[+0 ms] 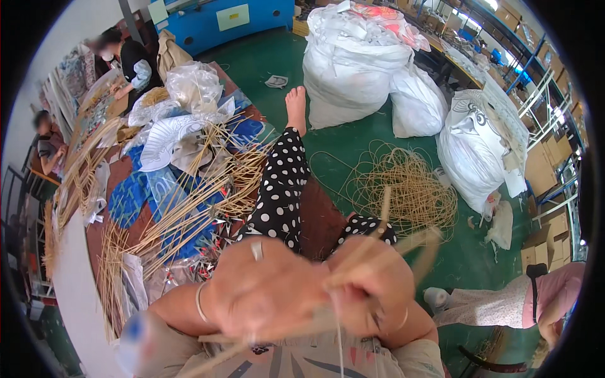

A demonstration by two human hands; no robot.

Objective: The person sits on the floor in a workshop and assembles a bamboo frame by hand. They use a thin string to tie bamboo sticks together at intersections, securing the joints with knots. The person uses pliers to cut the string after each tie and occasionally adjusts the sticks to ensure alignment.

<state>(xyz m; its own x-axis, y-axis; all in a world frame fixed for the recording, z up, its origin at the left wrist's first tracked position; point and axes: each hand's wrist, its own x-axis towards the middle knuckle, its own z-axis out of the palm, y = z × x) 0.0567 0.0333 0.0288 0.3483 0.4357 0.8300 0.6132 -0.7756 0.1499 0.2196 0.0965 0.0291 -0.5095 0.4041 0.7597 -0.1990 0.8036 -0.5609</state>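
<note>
My left hand (261,293), with a ring on one finger and a bangle at its wrist, is closed close to my chest, its fingers smeared by motion. Right beside it, my right hand (375,280) is closed around thin bamboo strips (360,268), whose ends stick out blurred above it. More of the pale strips run across under both hands, and the left fist seems to grip them. From between the hands a white string (341,346) hangs over my patterned top. The exact grip of the fingertips is hidden.
A low table at left bears bundles of bamboo sticks (183,217), blue plastic and clear bags. A coil of thin cane (403,192) lies on the green floor. Big white sacks (353,69) stand ahead. Two people sit at far left; another person (542,299) is at right.
</note>
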